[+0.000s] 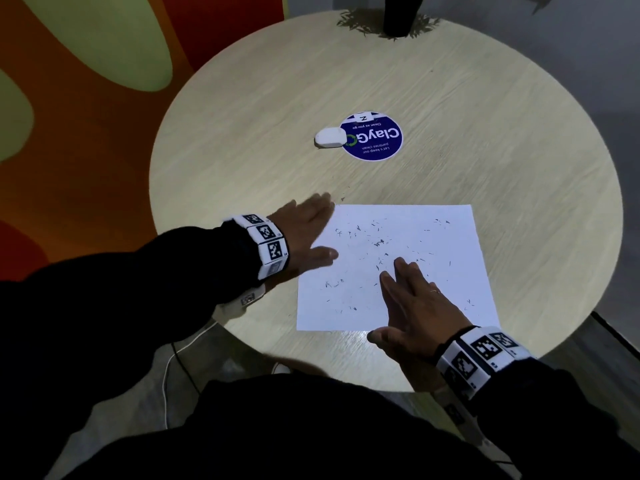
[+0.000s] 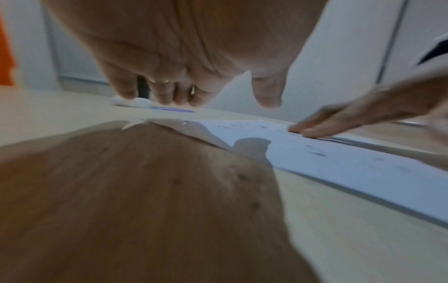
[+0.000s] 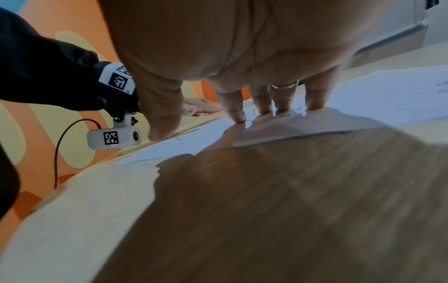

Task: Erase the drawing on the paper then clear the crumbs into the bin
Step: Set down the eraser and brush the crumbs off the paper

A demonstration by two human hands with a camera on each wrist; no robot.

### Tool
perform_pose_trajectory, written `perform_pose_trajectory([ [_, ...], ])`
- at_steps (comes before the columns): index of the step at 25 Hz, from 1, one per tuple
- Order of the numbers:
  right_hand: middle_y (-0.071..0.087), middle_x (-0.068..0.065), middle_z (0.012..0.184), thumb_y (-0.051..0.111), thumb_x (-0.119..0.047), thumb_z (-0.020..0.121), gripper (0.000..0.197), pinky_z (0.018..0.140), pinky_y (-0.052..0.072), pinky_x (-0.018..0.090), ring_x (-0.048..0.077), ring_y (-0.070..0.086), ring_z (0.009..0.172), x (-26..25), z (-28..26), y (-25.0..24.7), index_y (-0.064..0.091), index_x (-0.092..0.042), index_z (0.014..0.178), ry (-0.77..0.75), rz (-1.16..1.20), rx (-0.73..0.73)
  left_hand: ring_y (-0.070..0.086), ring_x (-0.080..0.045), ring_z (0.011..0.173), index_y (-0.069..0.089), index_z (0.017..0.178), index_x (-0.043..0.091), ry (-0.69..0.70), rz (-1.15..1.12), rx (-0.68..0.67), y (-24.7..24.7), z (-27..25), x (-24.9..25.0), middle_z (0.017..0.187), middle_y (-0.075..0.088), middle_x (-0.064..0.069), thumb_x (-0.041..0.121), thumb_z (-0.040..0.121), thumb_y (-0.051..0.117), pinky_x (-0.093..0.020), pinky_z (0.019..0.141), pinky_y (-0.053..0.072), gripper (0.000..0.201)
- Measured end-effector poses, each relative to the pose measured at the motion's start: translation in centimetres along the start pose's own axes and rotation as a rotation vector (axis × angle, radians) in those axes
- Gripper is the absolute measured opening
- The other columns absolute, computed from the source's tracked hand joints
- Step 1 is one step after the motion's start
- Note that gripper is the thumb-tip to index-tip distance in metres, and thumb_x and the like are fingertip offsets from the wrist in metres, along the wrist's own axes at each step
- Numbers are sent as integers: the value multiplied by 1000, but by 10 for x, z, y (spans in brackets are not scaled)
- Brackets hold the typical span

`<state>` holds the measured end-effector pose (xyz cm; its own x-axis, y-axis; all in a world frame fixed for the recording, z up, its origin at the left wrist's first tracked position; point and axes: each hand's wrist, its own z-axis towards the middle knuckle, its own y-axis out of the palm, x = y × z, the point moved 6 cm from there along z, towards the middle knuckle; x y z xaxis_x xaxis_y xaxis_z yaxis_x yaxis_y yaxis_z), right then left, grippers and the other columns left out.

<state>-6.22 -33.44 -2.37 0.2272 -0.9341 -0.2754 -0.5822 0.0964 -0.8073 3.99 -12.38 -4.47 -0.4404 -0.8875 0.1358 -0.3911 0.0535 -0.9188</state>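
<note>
A white sheet of paper [image 1: 433, 244] lies on the round table, strewn with several dark eraser crumbs [image 1: 379, 242]. No drawing shows on it. My left hand [image 1: 308, 233] lies flat with straight fingers at the sheet's left edge, thumb over the paper. My right hand [image 1: 412, 299] rests flat on the paper's near part, fingertips [image 3: 238, 116] touching the sheet [image 3: 387, 95]. A white eraser [image 1: 329, 137] sits apart, farther back on the table. In the left wrist view the paper [image 2: 351, 159] stretches to the right under my right hand's fingers [image 2: 315, 128]. No bin is in view.
The light wood round table [image 1: 450, 98] carries a blue round sticker [image 1: 375, 140] beside the eraser. A dark pot base [image 1: 398, 15] stands at the far edge. Orange and green floor [image 1: 86, 98] lies to the left. A white cable [image 1: 169, 375] hangs below the near edge.
</note>
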Motion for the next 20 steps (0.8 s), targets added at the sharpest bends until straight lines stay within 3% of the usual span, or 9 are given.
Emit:
perform_pose_trajectory([
  [2, -23, -2, 157, 55, -67, 80, 101, 118, 2, 38, 20, -17, 145, -1, 0, 0, -2, -26, 152, -3, -6, 0, -8, -21, 148, -6, 152, 8, -121, -43, -1, -6, -1, -3, 160, -14, -8, 67, 90, 34, -40, 117, 4, 95],
  [5, -22, -2, 157, 55, -66, 80, 99, 118, 3, 38, 20, -16, 145, -2, 0, 0, 0, -26, 152, -1, -10, 5, -9, -19, 148, -5, 152, 9, -3, 1, -61, 9, -3, 31, 159, -15, -5, 68, 90, 34, -39, 119, 3, 94],
  [7, -21, -3, 157, 55, -66, 80, 99, 118, 4, 38, 20, -16, 146, -2, 0, -1, 1, -26, 152, 1, -14, 7, -5, -20, 148, -3, 153, 10, 41, 12, 2, 0, 2, 42, 160, -12, -6, 66, 91, 35, -40, 119, 5, 92],
  [9, -21, -3, 157, 55, -65, 81, 98, 118, 4, 38, 20, -15, 146, -1, 0, -1, 0, -26, 152, 6, -15, 0, -3, -22, 148, -4, 152, 8, -81, -46, 66, -17, 15, 23, 160, -10, -9, 65, 91, 35, -40, 119, 7, 93],
  [11, -21, -2, 157, 54, -65, 81, 97, 118, 4, 38, 20, -16, 146, -1, 1, 0, 0, -26, 152, 5, -16, -5, -6, -23, 148, -5, 152, 7, -181, -121, 22, -22, 26, 2, 160, -11, -11, 65, 91, 37, -40, 119, 7, 94],
  [13, -21, -1, 157, 53, -65, 82, 96, 118, 4, 39, 20, -17, 145, -1, 1, 0, 0, -26, 152, 6, -14, -2, -8, -23, 148, -7, 152, 7, -155, -73, -38, -17, 29, 12, 160, -13, -10, 67, 90, 35, -41, 120, 7, 96],
  [17, -21, -1, 157, 51, -64, 84, 94, 118, 4, 39, 20, -16, 145, -1, 0, -1, 0, -25, 152, 11, -9, -8, -7, -21, 148, -5, 152, 7, 80, 0, -75, -6, 22, 65, 160, -12, -8, 63, 93, 33, -40, 120, 5, 90],
  [20, -21, -2, 157, 50, -62, 85, 91, 119, 4, 39, 20, -16, 145, -3, 1, -1, 1, -25, 152, 9, -9, -15, -8, -22, 148, -5, 152, 6, -70, -100, 38, -18, 26, 40, 160, -13, -10, 64, 92, 36, -41, 119, 4, 93],
])
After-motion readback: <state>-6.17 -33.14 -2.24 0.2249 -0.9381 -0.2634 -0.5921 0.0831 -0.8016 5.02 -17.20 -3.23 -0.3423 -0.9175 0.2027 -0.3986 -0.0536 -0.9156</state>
